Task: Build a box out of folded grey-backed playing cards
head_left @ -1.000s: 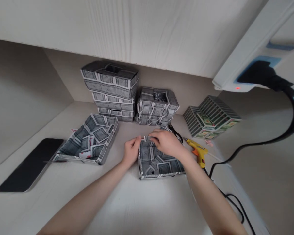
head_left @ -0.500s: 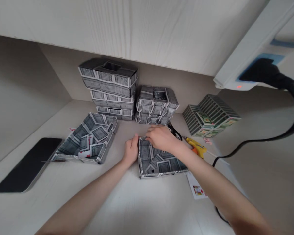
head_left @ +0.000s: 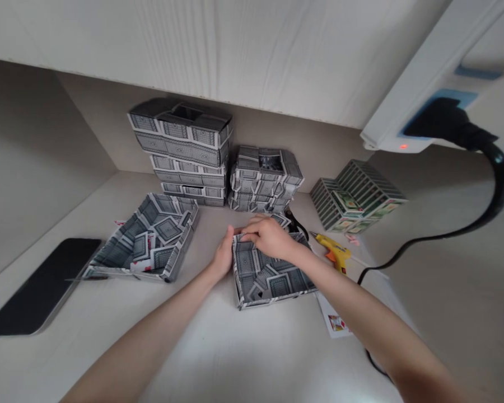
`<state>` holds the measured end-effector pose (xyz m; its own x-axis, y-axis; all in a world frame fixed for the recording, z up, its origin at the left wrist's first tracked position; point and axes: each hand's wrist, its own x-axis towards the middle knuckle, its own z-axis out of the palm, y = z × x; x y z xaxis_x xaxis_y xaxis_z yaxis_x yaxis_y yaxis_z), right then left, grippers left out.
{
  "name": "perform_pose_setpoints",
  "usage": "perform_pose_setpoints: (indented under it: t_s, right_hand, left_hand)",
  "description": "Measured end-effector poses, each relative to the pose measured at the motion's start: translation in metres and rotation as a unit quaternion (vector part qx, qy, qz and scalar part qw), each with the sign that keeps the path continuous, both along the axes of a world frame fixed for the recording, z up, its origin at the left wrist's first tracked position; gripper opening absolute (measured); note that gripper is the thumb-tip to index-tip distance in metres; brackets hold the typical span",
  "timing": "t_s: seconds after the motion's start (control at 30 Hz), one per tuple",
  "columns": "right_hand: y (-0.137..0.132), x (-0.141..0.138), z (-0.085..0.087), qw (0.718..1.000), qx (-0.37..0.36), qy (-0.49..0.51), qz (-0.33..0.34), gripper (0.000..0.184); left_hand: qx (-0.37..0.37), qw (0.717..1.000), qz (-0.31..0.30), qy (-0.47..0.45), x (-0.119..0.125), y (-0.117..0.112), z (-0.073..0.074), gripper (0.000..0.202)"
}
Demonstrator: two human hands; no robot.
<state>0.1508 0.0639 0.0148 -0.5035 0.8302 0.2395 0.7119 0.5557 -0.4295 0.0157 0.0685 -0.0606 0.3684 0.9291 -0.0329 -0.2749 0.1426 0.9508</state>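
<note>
Pale tabletop [head_left: 235, 358], a card-built tray [head_left: 273, 303] at center, a second tray [head_left: 182, 258] at left, a flat black slab [head_left: 42, 285] beside it, a tall box stack [head_left: 180, 148] and a shorter stack [head_left: 258, 182] behind, striped boxes [head_left: 367, 193] and a yellow glue gun [head_left: 335, 251] at right.

blk slab [head_left: 42, 285] L | pwr strip [head_left: 428, 73] R | red LED [head_left: 404, 146] on | blk plug [head_left: 441, 119] in

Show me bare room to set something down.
Widest: tabletop on the near side of the handled card tray, between left forearm and playing card. Narrower: from left hand to left tray. Crowded: around the glue gun.
</note>
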Motion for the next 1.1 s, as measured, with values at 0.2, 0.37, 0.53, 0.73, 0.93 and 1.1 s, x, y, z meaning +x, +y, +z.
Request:
perform_pose_setpoints:
  t_s: [0.2, 0.37, 0.53, 0.73, 0.93, 1.1]
  right_hand:
    - [0.002, -0.002, -0.005, 0.998, -0.032, 0.062, 0.000, 0.013]
    - [0.003, 0.000, 0.000, 0.997, -0.062, 0.034, 0.033, 0.018]
    - [0.003, 0.005, 0.017, 0.994, -0.056, -0.080, 0.058, 0.024]
    - [0.003, 0.010, 0.029, 0.991, -0.057, -0.115, 0.040, 0.018]
    - [0.004, 0.010, 0.025, 0.993, -0.030, -0.116, 0.014, 0.015]
    - [0.000, 0.007, 0.014, 0.995, 0.004, -0.092, -0.035, 0.016]
  left_hand:
    - [-0.036, 0.998, -0.029, -0.051, 0.002, 0.000, 0.000, 0.061]
    - [-0.033, 0.997, -0.022, -0.067, 0.003, 0.002, 0.002, 0.063]
    - [-0.032, 0.997, -0.033, -0.060, 0.001, 0.004, -0.001, 0.065]
    - [0.003, 0.999, 0.030, 0.040, -0.002, 0.004, 0.001, 0.064]
    - [0.008, 0.994, 0.073, 0.076, 0.000, 0.008, -0.002, 0.060]
    - [0.011, 0.995, 0.078, 0.065, 0.003, 0.011, -0.005, 0.058]
